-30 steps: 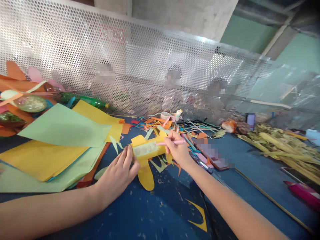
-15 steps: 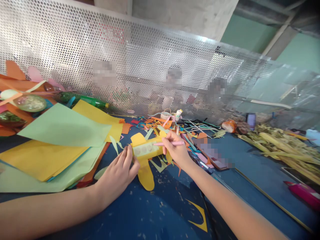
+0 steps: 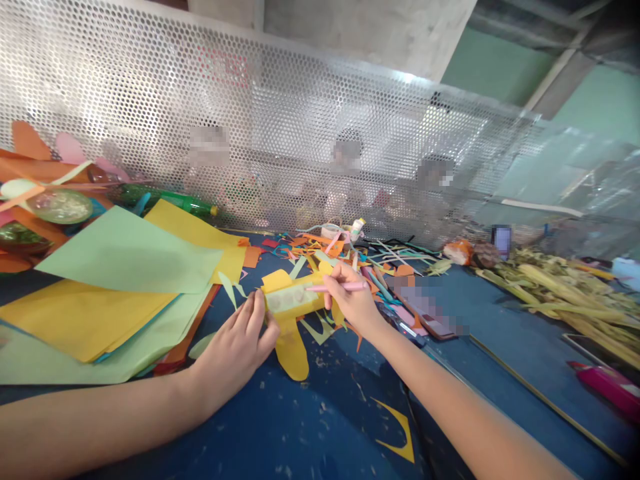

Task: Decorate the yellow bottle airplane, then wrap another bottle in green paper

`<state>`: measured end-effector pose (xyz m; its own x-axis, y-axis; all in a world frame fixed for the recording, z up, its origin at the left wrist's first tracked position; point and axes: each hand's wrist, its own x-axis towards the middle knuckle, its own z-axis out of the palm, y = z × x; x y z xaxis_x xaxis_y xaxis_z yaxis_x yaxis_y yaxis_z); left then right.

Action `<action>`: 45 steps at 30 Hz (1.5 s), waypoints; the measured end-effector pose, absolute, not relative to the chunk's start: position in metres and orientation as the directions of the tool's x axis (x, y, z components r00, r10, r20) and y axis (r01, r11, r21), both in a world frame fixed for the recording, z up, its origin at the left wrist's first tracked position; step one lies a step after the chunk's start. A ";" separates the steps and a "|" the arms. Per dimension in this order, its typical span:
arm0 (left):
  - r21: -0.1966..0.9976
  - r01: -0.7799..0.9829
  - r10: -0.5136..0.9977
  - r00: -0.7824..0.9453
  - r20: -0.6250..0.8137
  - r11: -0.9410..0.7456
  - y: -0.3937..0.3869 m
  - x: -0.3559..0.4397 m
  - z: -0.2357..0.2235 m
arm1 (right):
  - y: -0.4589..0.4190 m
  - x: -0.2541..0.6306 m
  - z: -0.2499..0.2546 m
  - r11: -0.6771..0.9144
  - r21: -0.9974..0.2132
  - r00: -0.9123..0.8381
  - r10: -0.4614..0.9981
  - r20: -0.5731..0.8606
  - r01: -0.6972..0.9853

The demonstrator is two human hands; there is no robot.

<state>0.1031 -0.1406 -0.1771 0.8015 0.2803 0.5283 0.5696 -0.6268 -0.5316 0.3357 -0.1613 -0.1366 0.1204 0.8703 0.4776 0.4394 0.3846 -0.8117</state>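
Observation:
A yellow paper airplane model point(image 3: 293, 350), with wings and a pale strip bearing round window shapes along its side, lies on the blue table point(image 3: 280, 433). My left hand point(image 3: 243, 339) grips its left end, fingertips pressed on the edge. In my right hand point(image 3: 350, 297) is a pink pen point(image 3: 323, 289), pinched between the fingers, its tip at the pale strip. The side of that hand rests by the model's right end. Part of the right end is hidden behind my fingers.
Coloured paper sheets point(image 3: 135, 253) are piled at the left, with a green bottle point(image 3: 187, 203) behind. Paper scraps point(image 3: 320, 248) and a glue bottle point(image 3: 357, 229) lie at the back. Rightward are a phone point(image 3: 425, 310), a thin stick point(image 3: 545, 400), dried husks point(image 3: 560, 290) and a perforated metal screen point(image 3: 300, 100).
Both hands and the airplane model stay almost in place. The pink pen shifts very slightly to the left.

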 end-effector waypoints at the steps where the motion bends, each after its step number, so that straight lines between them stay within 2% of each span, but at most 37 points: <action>1: -0.530 0.570 0.279 0.801 0.530 -0.628 -0.141 0.103 -0.177 | -0.161 0.336 -0.137 0.387 -0.813 0.120 0.870 0.478 0.435; 7: -0.494 0.573 0.280 0.790 0.545 -0.654 -0.141 0.103 -0.176 | -0.161 0.335 -0.137 0.396 -0.796 0.131 0.856 0.500 0.458; 14: -0.528 0.570 0.268 0.797 0.541 -0.630 -0.141 0.103 -0.177 | -0.162 0.334 -0.137 0.390 -0.813 0.125 0.867 0.482 0.432; 21: -0.436 0.585 0.302 0.771 0.561 -0.683 -0.139 0.103 -0.183 | -0.162 0.335 -0.135 0.378 -0.809 0.127 0.870 0.476 0.450; 29: -0.545 0.555 0.260 0.810 0.525 -0.628 -0.140 0.103 -0.177 | -0.162 0.334 -0.135 0.381 -0.811 0.143 0.863 0.484 0.445; 45: -0.559 0.561 0.266 0.811 0.522 -0.611 -0.140 0.103 -0.177 | -0.162 0.336 -0.136 0.358 -0.817 0.141 0.876 0.462 0.451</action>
<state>0.1026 -0.1403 -0.1772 0.8106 0.2663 0.5215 0.5606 -0.6106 -0.5595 0.3358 -0.1623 -0.1362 0.1414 0.8756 0.4619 0.4510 0.3583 -0.8174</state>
